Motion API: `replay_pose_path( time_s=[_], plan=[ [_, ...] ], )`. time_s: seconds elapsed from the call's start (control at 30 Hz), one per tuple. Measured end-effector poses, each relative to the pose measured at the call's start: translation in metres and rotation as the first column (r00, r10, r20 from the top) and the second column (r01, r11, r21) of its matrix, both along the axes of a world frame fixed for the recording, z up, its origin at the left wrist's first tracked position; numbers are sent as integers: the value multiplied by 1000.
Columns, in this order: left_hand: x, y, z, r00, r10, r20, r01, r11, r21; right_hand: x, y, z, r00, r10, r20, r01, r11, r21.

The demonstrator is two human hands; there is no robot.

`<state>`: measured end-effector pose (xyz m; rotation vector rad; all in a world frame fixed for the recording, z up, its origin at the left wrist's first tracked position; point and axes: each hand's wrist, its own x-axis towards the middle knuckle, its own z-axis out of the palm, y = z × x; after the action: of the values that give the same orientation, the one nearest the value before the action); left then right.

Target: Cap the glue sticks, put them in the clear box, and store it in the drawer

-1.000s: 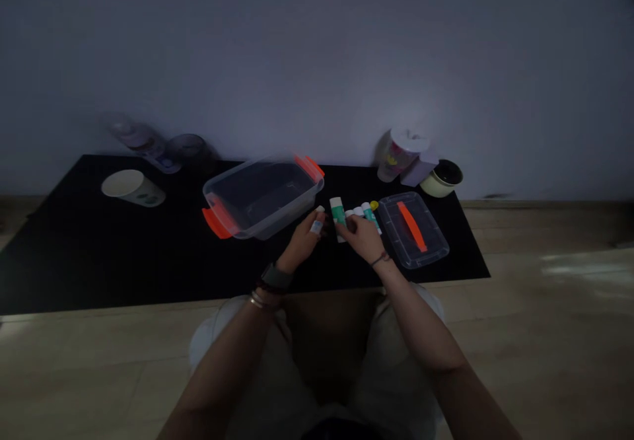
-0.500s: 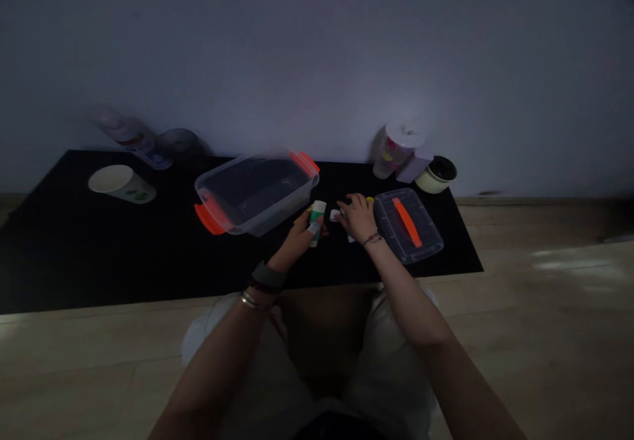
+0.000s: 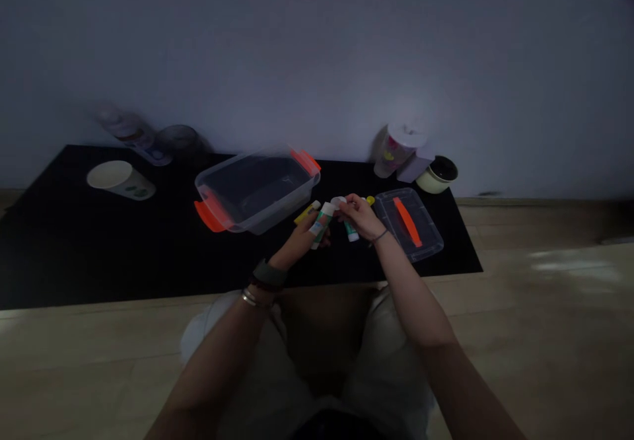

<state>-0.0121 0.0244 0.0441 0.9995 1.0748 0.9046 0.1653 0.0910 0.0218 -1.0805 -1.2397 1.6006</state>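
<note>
My left hand is closed around a green-and-white glue stick, its white end tilted up and to the right. Close to that end, my right hand pinches a white cap; whether cap and stick touch, I cannot tell. A yellow tube lies just behind my left fingers. Partly hidden under my right hand is a second green-and-white stick. Beyond my right hand, a small yellow end of something shows.
A clear box with orange latches stands left of my hands, its lid to the right. Toward the wall are a lidded cup, a cream pot and a bottle. A paper cup tilts at left.
My right hand has lifted the white cap from the table and brought it up beside the glue stick. The glue stick now leans more to the right.
</note>
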Motion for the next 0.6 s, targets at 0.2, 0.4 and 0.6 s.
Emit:
replay_pose_path(
  time_s=[0.2, 0.4, 0.6],
  plan=[
    [0, -2, 2, 997, -70, 9, 70, 997, -25, -5, -6, 14, 999, 44, -16, -43, 995, 87],
    [1, -4, 0, 987, -162, 1, 162, 985, -65, -8, -13, 22, 990, -33, 139, 1, 974, 225],
    [1, -3, -3, 992, -124, 10, 124, 990, -68, -8, -25, 26, 913, -172, 371, -2, 906, 423]
  ],
)
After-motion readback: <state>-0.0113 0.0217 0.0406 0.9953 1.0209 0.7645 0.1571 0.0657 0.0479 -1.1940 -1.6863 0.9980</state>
